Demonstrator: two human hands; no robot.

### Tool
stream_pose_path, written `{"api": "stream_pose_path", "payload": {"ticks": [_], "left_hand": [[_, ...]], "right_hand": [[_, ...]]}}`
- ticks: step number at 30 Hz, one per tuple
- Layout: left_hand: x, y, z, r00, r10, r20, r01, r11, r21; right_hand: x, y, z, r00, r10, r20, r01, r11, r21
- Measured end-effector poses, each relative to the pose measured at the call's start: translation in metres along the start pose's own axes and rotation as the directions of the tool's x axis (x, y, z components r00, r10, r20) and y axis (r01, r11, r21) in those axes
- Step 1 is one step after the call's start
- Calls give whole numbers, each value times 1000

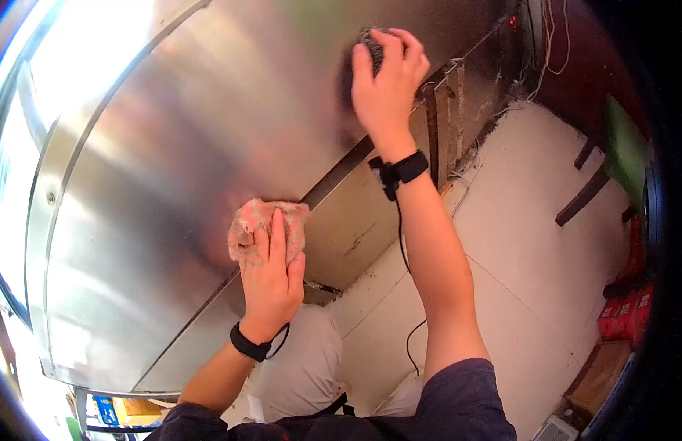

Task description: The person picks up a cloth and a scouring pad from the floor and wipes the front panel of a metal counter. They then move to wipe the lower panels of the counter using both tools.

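Against a shiny metal panel [157,169], my left hand [271,283] presses a pink and grey cloth [245,224], its fingers lying over it. Farther up and to the right, my right hand [391,81] has its fingers curled round a dark, mesh-like scouring pad [372,50], which touches the same metal surface. Part of the pad is hidden by the fingers. Each wrist wears a black strap with a cable.
A dark-legged seat with a green surface [626,143] is at the right. Red boxes [626,316] lie at the lower right on the pale tiled floor [517,242]. Blue and yellow packages [128,410] show at the lower left. Loose cables hang at the upper right.
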State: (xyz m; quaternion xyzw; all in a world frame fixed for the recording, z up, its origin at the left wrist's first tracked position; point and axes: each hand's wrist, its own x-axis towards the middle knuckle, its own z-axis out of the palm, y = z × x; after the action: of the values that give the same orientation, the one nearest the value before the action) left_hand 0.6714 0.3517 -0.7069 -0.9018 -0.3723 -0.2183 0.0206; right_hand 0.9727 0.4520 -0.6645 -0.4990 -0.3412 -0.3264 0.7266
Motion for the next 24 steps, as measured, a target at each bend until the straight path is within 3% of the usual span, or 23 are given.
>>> {"api": "stream_pose_path", "payload": {"ticks": [5, 9, 11, 13, 15, 17, 19, 20, 21, 24], "left_hand": [[5, -2, 2, 997, 34, 74, -32, 999, -30], [19, -2, -6, 993, 122, 0, -122, 991, 62], [24, 2, -12, 989, 143, -38, -140, 986, 87], [27, 5, -16, 987, 142, -78, -137, 988, 67], [29, 6, -20, 988, 139, -74, -137, 990, 26], [30, 5, -21, 992, 107, -59, -105, 994, 33], [29, 4, -24, 988, 140, -71, -136, 989, 58], [28, 4, -24, 985, 154, -80, -148, 986, 72], [24, 4, -25, 986, 148, -77, -142, 987, 77], [32, 4, -22, 991, 125, -46, -125, 992, 10]], "right_hand": [[-7, -11, -11, 997, 22, 77, -28, 997, 73], [6, 22, -14, 1000, -24, -5, 24, 999, -21], [12, 36, -21, 999, 36, -23, -35, 999, 17], [3, 23, -21, 992, 54, 112, -55, 998, 7], [-7, -5, -14, 993, -93, 78, 90, 995, 37], [-5, -8, -11, 995, -92, 45, 86, 990, 108], [4, 21, -9, 999, 22, 23, -22, 1000, -9], [8, 35, -11, 986, 167, 8, -167, 986, 17], [3, 29, -12, 985, 174, 13, -174, 985, 22], [-9, 6, -22, 986, -102, 130, 96, 994, 49]]}}
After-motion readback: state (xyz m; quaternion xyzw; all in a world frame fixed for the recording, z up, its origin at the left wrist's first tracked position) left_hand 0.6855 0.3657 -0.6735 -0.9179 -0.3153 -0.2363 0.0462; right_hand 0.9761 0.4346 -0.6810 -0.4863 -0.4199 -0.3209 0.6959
